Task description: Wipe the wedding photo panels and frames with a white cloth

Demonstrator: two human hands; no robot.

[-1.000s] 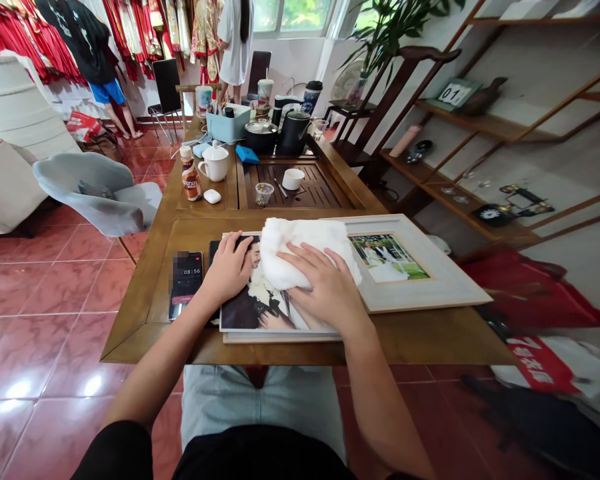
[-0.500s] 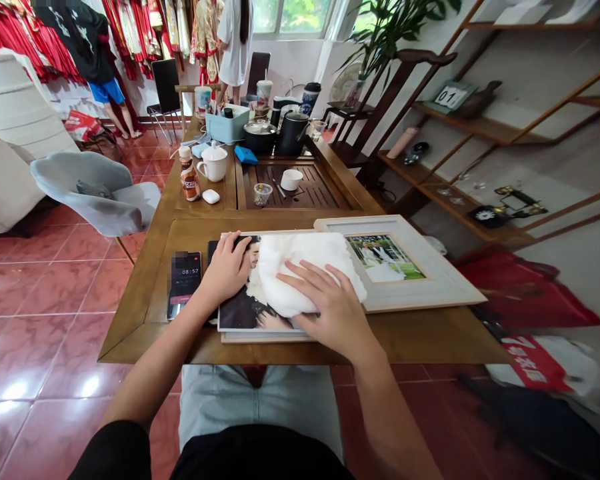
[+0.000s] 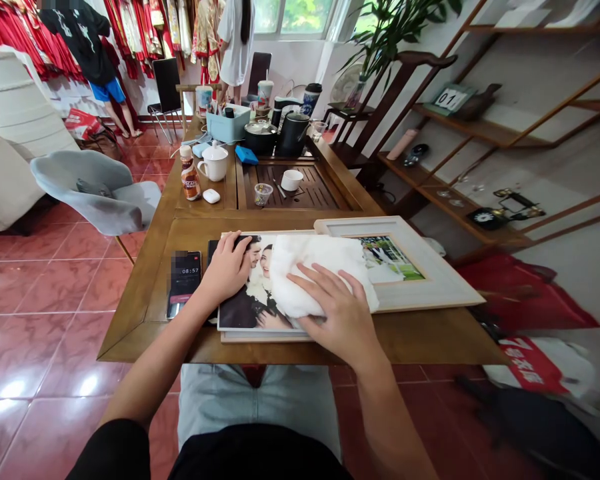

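Observation:
My left hand (image 3: 227, 270) lies flat with fingers stretched out on the left side of a large photo print (image 3: 253, 307) of a couple. Under my right hand (image 3: 337, 310), its fingers spread, is a soft white cloth (image 3: 293, 263), pressed against the print. The cloth covers the print's right part and reaches over the edge of a whitish picture frame (image 3: 445, 283). That frame holds a smaller outdoor photo (image 3: 405, 260), partly hidden by the cloth. Just left of my left hand a phone (image 3: 184, 287) with a lit screen rests on the wooden table (image 3: 155, 240).
Farther back stand a bottle (image 3: 190, 173), a lidded white mug (image 3: 213, 162), a small white cup (image 3: 292, 180) on the tea tray (image 3: 325, 190), and a black kettle (image 3: 293, 133). A grey chair (image 3: 95, 187) is at left, shelves (image 3: 485, 127) at right. Two people stand in the background.
My right hand has slid the white cloth to the right, uncovering more of the couple's photo. My left hand has stayed in place.

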